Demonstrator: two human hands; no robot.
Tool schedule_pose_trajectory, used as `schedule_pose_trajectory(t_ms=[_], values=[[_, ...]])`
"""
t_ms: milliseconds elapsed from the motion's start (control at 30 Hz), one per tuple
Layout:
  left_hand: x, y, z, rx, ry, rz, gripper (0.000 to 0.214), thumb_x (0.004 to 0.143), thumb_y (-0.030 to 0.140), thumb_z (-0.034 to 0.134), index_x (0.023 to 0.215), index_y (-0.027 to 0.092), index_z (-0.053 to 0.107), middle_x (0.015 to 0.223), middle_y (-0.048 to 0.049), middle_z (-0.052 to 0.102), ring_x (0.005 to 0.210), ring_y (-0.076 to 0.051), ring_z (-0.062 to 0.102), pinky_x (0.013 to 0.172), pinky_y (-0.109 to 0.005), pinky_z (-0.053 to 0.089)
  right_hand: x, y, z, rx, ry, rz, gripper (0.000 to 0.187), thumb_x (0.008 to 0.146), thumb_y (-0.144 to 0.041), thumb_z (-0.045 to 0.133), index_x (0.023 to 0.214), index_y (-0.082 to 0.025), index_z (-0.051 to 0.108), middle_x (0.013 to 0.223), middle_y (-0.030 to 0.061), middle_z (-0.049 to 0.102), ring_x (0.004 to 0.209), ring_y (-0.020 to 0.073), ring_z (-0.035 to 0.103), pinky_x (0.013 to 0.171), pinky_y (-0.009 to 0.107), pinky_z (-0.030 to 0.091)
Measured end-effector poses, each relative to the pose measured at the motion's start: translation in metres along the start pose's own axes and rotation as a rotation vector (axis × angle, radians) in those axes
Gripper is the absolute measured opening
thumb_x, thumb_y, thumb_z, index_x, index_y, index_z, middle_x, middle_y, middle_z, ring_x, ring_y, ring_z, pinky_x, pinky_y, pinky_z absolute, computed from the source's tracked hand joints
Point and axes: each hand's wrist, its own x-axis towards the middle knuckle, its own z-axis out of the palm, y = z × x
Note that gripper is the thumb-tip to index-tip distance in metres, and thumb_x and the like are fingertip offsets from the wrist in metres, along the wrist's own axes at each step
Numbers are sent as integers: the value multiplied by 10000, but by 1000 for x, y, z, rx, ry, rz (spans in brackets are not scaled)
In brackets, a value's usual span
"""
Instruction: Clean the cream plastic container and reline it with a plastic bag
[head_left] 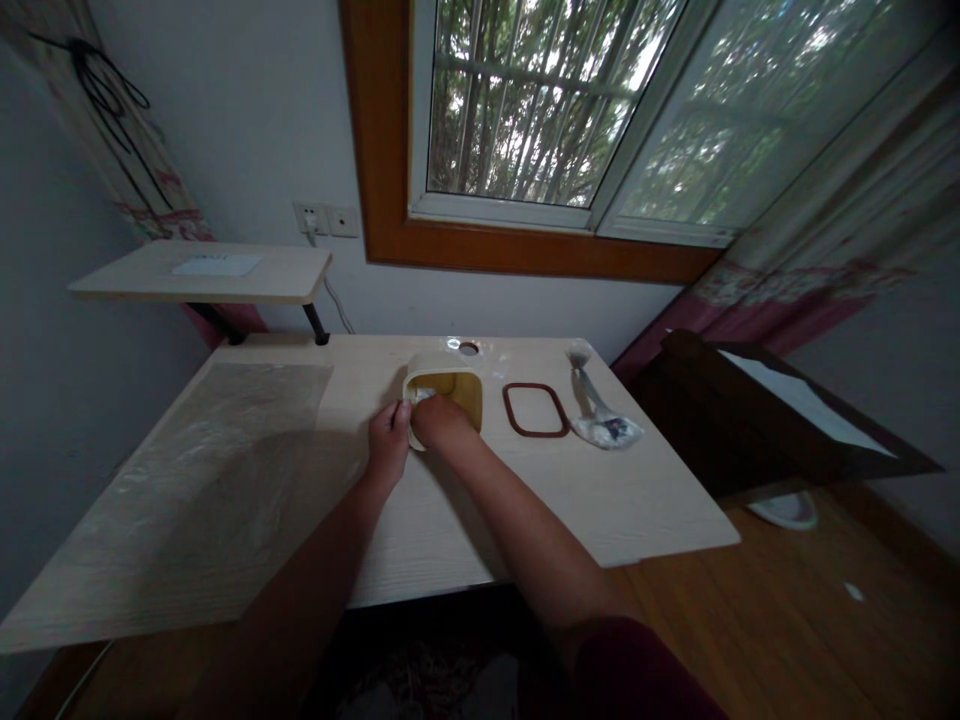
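Left hand (388, 440) gripping the box (469, 392) by its left side, right hand (439, 422) inside, its grip too hidden to tell; firm bracing should prevent sliding.

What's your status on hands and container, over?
Left hand at left rim of container. Right hand inside it, grip hidden. Brown ring and plastic bag to the right, apart from both hands.

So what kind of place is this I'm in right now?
Probably a room in a home, perhaps a bedroom or study: there's a light wood-grain desk with a small raised shelf, a window with a wooden surround, and a patterned curtain.
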Motion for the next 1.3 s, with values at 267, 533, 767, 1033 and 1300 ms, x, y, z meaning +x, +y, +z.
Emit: schedule_pose_trajectory(t_ms=[267,533,767,1033,1300], values=[[-4,9,-1,85,-52,25,401,911,477,475,626,196,467,599,26,426,608,-133,422,586,-258,331,-2,-3,-2,-34,-22,160,405,1001,-233,402,1142,-79,750,1166,257,712,1072,313,710,849,381,571],[-3,9,-3,85,-52,15,374,908,458,474,639,197,471,620,23,449,631,-136,424,602,-259,334,-3,-4,0,-104,24,102,394,1000,-236,416,1094,-96,772,1148,245,722,1099,325,690,899,439,523],[-2,6,-3,100,6,5,387,878,465,509,608,218,385,587,34,344,596,-139,360,565,-264,287,-4,-1,2,-109,57,81,428,1012,-240,381,1076,-89,776,1104,245,735,1040,317,712,836,411,542],[-1,3,-3,119,103,55,371,857,424,582,627,219,376,600,45,354,614,-133,359,585,-254,305,-4,-2,-2,-101,55,71,416,1005,-237,396,1084,-81,773,1097,242,738,1036,321,713,834,402,552],[0,4,-5,202,145,53,350,854,407,605,638,217,404,592,50,385,595,-130,375,573,-253,297,-3,-2,-3,-104,31,53,384,998,-228,432,1072,-69,774,1110,257,729,1052,316,711,840,384,555]])
